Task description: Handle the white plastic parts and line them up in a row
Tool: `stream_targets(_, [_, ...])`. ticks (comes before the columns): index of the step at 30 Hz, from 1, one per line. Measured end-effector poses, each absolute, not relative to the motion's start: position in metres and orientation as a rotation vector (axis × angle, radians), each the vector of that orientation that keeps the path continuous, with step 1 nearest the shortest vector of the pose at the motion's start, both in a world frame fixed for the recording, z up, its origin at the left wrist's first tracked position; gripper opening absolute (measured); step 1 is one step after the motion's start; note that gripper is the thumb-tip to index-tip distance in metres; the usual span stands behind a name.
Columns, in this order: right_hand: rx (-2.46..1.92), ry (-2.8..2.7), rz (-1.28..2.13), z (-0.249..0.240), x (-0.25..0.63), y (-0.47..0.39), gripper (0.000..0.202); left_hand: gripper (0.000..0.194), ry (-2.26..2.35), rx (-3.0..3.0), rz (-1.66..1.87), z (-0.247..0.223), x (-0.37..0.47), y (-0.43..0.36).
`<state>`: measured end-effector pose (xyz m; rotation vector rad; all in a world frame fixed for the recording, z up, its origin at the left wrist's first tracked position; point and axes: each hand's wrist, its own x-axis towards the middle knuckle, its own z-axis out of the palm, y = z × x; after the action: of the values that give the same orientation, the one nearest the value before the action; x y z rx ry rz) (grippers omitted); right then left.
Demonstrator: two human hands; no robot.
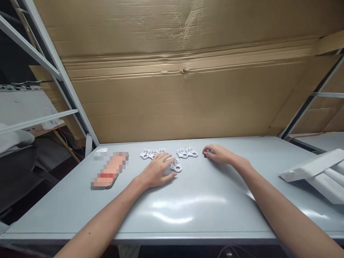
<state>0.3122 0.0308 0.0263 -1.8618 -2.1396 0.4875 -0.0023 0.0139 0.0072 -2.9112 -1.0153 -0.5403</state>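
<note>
My left hand (pixel 158 170) rests palm down with its fingers spread, holding nothing. Between its thumb and fingers lies a small white piece with a round hole (pixel 176 166); whether they touch is hard to tell. Beyond its fingertips sit more white pieces of the same shape (pixel 145 154), partly hidden by the hand. A pair of matching white pieces (pixel 182 153) lies farther right, toward the back. My right hand (pixel 219 154) is closed at the fingertips around a small red thing (pixel 205 155) at the tabletop, too tiny to name.
A pixelated orange-red flat object (pixel 111 168) lies on the grey table (pixel 204 222) at left, with a white item (pixel 101 152) behind it. White foam-like bars (pixel 317 168) are at the right edge. Cardboard (pixel 174 104) walls the back; metal posts (pixel 68 86) flank it.
</note>
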Motion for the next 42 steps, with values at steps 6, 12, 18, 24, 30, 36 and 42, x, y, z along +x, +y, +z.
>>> stream_targets(6, [-1.758,-2.161,0.464,0.018,0.321,0.038,0.026,0.044,-1.008,-2.927,-0.55,0.006,-0.002,0.013])
stream_targets(12, [-1.738,-2.235,0.461,0.022,0.316,0.038,0.022,0.041,-0.976,-2.944,-0.583,0.005,-0.002,0.013])
stream_targets(18, [-1.758,-2.184,0.51,0.021,0.316,0.04,0.023,0.04,-0.956,-2.947,-0.59,0.005,-0.002,0.013])
stream_targets(24, [-1.777,-2.124,0.489,0.018,0.313,0.038,0.02,0.038,-0.949,-2.958,-0.599,0.005,-0.002,0.012])
stream_targets(30, [-1.742,-2.072,0.47,0.022,0.31,0.036,0.018,0.038,-0.967,-2.951,-0.599,0.005,-0.002,0.013])
stream_targets(36, [-1.518,-1.741,0.523,0.032,0.295,0.033,0.025,0.031,-0.869,-2.96,-0.629,0.009,0.0,0.009])
stream_targets(42, [-1.174,-1.591,1.002,0.034,0.246,0.015,0.038,0.025,-0.764,-3.061,-0.544,0.019,0.001,0.005])
